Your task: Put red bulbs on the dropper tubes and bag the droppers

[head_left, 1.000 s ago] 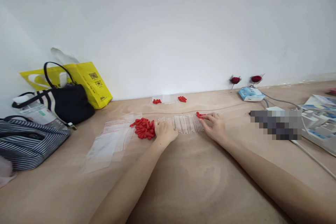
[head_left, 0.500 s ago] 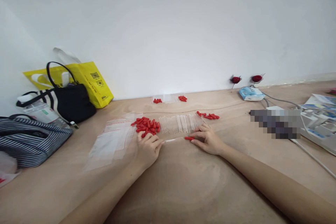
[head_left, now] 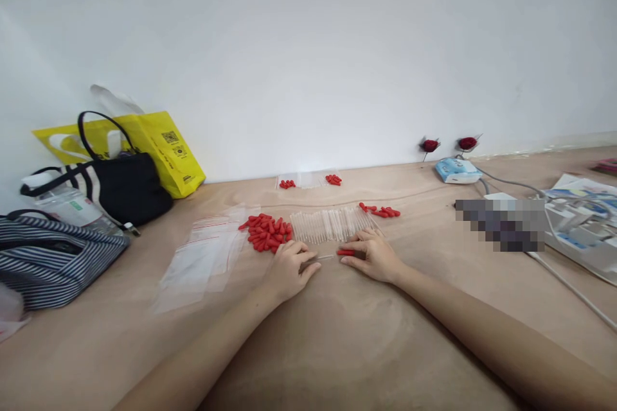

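Observation:
My left hand [head_left: 289,268] has a thin clear glass dropper tube [head_left: 326,257] between thumb and forefinger, its free end pointing right. Facing it, my right hand [head_left: 373,255] pinches a red rubber dropper bulb [head_left: 345,252] just above the table. A short gap separates tube and bulb. Behind the hands lies a row of clear glass tubes [head_left: 328,225], side by side. Left of that row is a pile of red rubber bulbs [head_left: 265,231], touching or close to my left fingers. Several more red pieces [head_left: 383,211] lie beyond my right hand.
Clear zip bags [head_left: 197,257] lie flat at left. Another clear bag [head_left: 308,180] with red pieces lies near the wall. Striped [head_left: 62,260], black [head_left: 130,192] and yellow [head_left: 176,154] bags stand far left. A blue packet [head_left: 457,171], cables and a power strip [head_left: 573,237] are at right.
My left hand has slid right along the tube, so less of it shows. The gap between my hands has narrowed. My right hand keeps the red bulb in nearly the same spot.

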`<action>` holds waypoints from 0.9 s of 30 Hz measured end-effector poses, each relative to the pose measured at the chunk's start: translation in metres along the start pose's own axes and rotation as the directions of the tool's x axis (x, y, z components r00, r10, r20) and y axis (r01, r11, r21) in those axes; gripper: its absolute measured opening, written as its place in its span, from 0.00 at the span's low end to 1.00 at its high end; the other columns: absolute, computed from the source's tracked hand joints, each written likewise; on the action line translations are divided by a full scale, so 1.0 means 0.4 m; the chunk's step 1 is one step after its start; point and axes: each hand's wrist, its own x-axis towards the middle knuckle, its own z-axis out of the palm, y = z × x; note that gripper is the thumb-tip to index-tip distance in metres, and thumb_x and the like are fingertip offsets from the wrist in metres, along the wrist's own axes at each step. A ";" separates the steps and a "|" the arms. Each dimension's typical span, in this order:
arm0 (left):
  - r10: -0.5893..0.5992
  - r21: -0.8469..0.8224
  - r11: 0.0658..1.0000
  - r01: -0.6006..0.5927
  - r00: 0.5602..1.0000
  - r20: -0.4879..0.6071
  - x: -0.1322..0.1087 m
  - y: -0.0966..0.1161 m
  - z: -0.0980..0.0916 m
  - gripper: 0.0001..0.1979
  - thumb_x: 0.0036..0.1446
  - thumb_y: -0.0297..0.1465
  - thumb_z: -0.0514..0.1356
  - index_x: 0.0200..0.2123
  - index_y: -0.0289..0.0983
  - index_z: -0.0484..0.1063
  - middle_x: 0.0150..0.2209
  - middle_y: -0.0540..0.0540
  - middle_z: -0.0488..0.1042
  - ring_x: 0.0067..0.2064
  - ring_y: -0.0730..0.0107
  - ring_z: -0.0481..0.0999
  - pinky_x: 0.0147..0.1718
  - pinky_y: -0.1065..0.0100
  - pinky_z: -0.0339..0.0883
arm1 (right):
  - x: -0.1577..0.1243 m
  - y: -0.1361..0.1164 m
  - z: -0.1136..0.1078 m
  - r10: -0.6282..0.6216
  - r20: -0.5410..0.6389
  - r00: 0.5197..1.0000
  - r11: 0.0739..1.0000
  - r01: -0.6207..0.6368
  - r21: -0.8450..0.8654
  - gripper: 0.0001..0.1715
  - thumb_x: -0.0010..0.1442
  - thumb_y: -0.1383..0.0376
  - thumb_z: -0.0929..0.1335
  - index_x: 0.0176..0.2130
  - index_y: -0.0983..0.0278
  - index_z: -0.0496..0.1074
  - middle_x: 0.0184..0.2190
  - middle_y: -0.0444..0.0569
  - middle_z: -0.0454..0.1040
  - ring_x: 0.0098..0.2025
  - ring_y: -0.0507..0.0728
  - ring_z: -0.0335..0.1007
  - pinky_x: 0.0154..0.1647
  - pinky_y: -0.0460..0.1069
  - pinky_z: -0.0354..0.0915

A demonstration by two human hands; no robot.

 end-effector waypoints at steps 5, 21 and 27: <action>-0.022 -0.101 0.995 0.020 1.000 -0.015 0.030 0.017 0.032 0.07 0.55 0.30 0.56 0.31 0.39 0.75 0.30 0.48 0.73 0.34 0.67 0.70 0.34 0.66 0.60 | 0.002 -0.012 0.005 0.012 -0.012 1.000 1.000 -0.012 0.001 0.10 0.57 0.59 0.64 0.36 0.56 0.73 0.33 0.46 0.72 0.38 0.55 0.62 0.40 0.53 0.52; -0.002 -0.140 0.990 -0.014 0.994 -0.114 0.022 0.021 0.028 0.04 0.57 0.29 0.54 0.30 0.37 0.67 0.28 0.50 0.73 0.32 0.68 0.70 0.40 0.62 0.58 | 0.008 -0.040 0.006 0.070 0.028 0.997 0.963 -0.075 0.259 0.04 0.57 0.65 0.63 0.33 0.61 0.68 0.30 0.44 0.72 0.35 0.54 0.63 0.42 0.53 0.51; 0.031 -0.154 0.987 -0.055 0.988 -0.149 0.023 0.019 0.028 0.07 0.58 0.29 0.53 0.33 0.38 0.71 0.31 0.49 0.75 0.34 0.69 0.72 0.41 0.62 0.56 | 0.011 -0.041 0.007 0.066 0.057 0.996 0.946 -0.081 0.313 0.07 0.57 0.63 0.63 0.35 0.59 0.71 0.32 0.44 0.74 0.37 0.55 0.64 0.43 0.54 0.52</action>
